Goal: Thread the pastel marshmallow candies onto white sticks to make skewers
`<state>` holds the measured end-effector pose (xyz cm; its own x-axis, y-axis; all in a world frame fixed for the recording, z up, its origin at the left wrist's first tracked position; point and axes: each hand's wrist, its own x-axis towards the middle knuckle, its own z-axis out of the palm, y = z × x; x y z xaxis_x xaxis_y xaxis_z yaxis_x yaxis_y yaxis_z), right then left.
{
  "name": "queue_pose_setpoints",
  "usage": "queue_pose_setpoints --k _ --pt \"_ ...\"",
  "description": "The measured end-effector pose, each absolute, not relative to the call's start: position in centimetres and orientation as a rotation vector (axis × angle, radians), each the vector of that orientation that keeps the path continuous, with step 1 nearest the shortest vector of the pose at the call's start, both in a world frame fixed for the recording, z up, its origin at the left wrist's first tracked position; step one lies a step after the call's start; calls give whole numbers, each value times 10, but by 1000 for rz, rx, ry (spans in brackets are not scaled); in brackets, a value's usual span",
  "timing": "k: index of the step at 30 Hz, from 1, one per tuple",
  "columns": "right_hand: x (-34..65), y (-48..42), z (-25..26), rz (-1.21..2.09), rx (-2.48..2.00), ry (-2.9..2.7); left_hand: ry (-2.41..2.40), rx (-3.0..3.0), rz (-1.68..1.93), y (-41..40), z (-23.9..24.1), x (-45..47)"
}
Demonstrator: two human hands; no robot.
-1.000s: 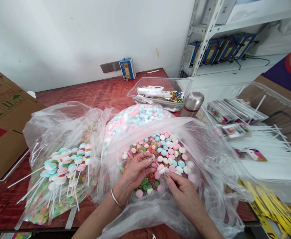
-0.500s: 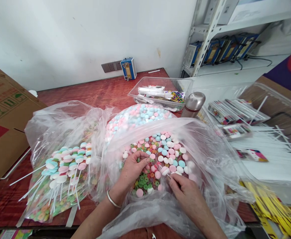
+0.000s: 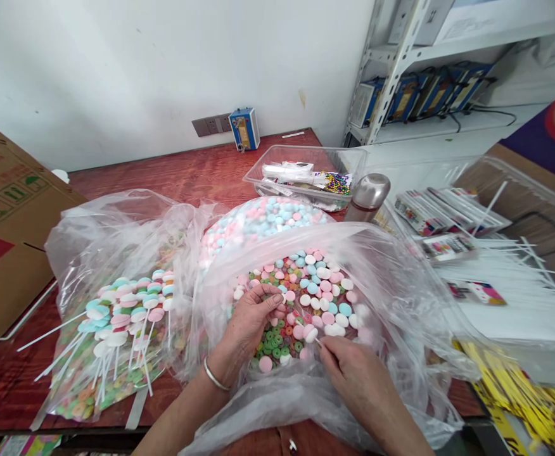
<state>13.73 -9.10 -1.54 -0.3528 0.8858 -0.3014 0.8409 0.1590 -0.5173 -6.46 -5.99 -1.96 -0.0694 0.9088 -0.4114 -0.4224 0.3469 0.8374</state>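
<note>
My right hand (image 3: pixel 356 370) pinches a thin white stick with pink and white candies (image 3: pixel 310 334) on it, the stick pointing up and left. To the left, my left hand (image 3: pixel 249 316) has thumb and forefinger pressed together; what they hold, if anything, is too small to make out. Both hands are over an open clear plastic bag (image 3: pixel 377 266) of loose candies. In it lie pink, white and blue button-shaped candies (image 3: pixel 325 288) and green, red and orange ring candies (image 3: pixel 274 342). Finished-looking candy skewers (image 3: pixel 132 304) rest on another bag of rings at the left.
Behind stands a bag of pastel candies (image 3: pixel 272 215), a clear tub (image 3: pixel 301 180) and a metal flask (image 3: pixel 369 196). White sticks (image 3: pixel 491 263) fill a bin at right, above yellow strips (image 3: pixel 519 392). A cardboard box (image 3: pixel 11 221) borders the left, on the red table (image 3: pixel 154 174).
My left fingertips have drawn together and shifted slightly left. The stick in my right hand has dipped a little, its candies moving slightly left and down.
</note>
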Motion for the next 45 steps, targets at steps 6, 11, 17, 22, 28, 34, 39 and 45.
queue_pose_setpoints --k 6,11,17,22,28,34,39,45 --pt "135 -93 -11 923 -1582 -2177 1034 460 1190 -61 -19 -60" --pt "128 -91 -12 915 -1518 -2141 891 353 1125 -62 -12 -55" --pt "125 -93 -17 909 -1583 -2208 851 440 1098 -72 -12 -47" --pt "125 -97 -22 886 -1651 -2283 979 616 1049 -86 -23 -41" --pt "125 -102 -30 910 -1639 -2279 1226 1105 1018 -99 -20 -34" --pt "123 -105 -39 1002 -1583 -2166 1147 1295 1082 -101 -20 -29" --pt "118 -103 -34 1044 -1553 -2095 1106 1357 1046 -106 -21 -27" --pt "117 -90 -29 1109 -1546 -2004 1211 1577 1062 -96 -7 -35"
